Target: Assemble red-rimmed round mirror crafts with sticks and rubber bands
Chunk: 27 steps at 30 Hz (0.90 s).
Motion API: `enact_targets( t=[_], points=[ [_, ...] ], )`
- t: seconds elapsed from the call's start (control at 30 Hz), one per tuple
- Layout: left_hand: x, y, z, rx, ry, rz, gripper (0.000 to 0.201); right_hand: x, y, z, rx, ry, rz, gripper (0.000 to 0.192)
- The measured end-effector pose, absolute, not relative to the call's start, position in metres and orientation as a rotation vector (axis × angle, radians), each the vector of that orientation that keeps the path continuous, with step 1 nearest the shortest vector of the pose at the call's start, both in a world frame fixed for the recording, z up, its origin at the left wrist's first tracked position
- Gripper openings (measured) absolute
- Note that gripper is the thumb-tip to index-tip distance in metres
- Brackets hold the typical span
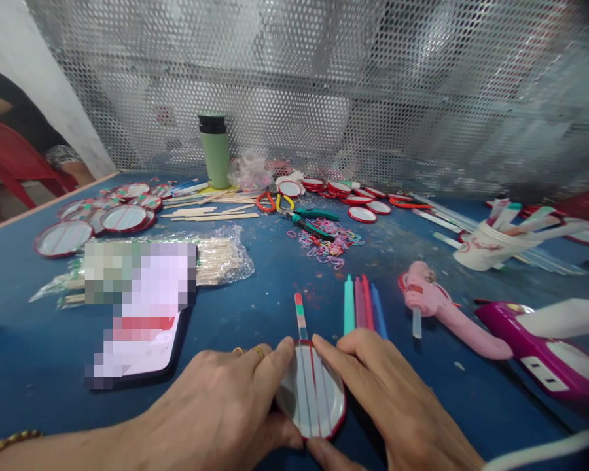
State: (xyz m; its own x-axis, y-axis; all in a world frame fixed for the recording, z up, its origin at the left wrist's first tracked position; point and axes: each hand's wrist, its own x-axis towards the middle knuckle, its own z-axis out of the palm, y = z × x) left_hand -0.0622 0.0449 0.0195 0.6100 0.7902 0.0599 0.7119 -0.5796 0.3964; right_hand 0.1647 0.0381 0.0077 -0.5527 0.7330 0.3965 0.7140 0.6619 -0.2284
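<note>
A round white disc with a red rim [334,392] is between my hands at the bottom middle, pale strips running lengthwise across it. From its far edge sticks a flat stick [300,311] with red, green and pinkish bands. My left hand [230,399] grips the disc's left side, index fingertip at the far rim beside the stick and thumb at the near rim. On the other side my right hand [387,392] holds the rim the same way. Just beyond the right hand lie several coloured pens [360,304], turquoise, mauve, red and blue.
Left, a phone [150,327] stands before bagged sticks [220,258]. Behind are red-rimmed discs [124,218], a green tumbler [216,154], pliers [317,214] and small colourful bands [331,242]. Right, a pink glue gun [451,317], paper cup [488,248] and purple device [535,347]. Perforated metal screen [324,78] behind.
</note>
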Motion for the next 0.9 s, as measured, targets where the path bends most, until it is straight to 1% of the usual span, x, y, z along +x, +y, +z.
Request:
enact_targets(
  t=[0.3, 0.6, 0.77, 0.9],
  points=[
    [-0.0617, 0.0445, 0.0187, 2.517, 1.217, 0.315, 0.046, 0.1637, 0.0395, 0.0072, -1.122, -2.407, 0.019, 0.05],
    [-0.0623, 0.0429, 0.0156, 2.571, 1.207, 0.359, 0.049, 0.164, 0.0397, 0.0068, -1.117, -2.405, 0.009, 0.05],
    [-0.0629, 0.0427, 0.017, 2.537, 1.207, 0.429, 0.044, 0.1634, 0.0382, 0.0065, -1.118, -2.401, -0.002, 0.049],
    [-0.0621, 0.0433, 0.0203, 2.497, 1.23, 0.389, 0.042, 0.1638, 0.0383, 0.0072, -1.123, -2.415, 0.022, 0.05]
  ],
)
